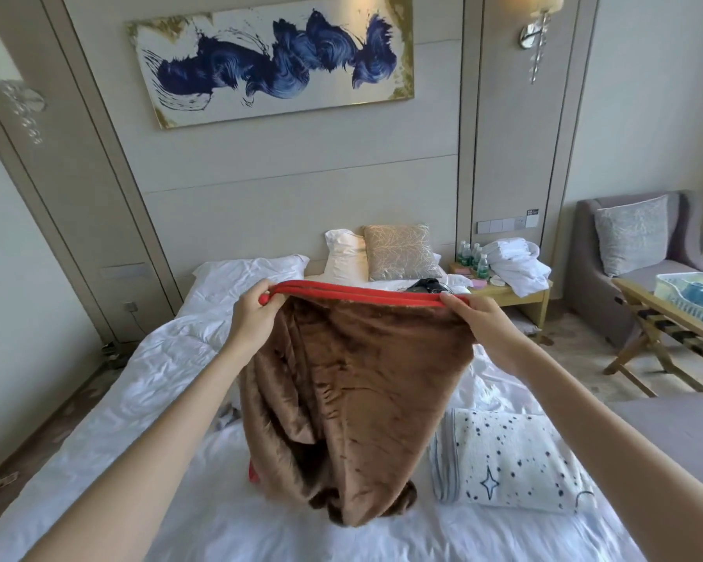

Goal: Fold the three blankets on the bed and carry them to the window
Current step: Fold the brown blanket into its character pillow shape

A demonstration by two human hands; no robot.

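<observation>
brown blanket (354,399) hangs over mid-bed (118,399), its lower end bunched on the sheet. left hand (256,314) and right hand (479,322) pinch its red hem (354,292), fingers curled. 1 folded starred blanket (512,460) lies near the right edge; open sheet runs along the left edge.

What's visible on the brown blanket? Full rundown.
The brown blanket is plush, fleece-like, with a red trim along its top edge, apparently doubled. It hangs bunched and creased, narrowing downward, held up by the left hand and right hand gripping the trim's ends. Its lower end rests on the white bed. More red shows at its lower left.
</observation>
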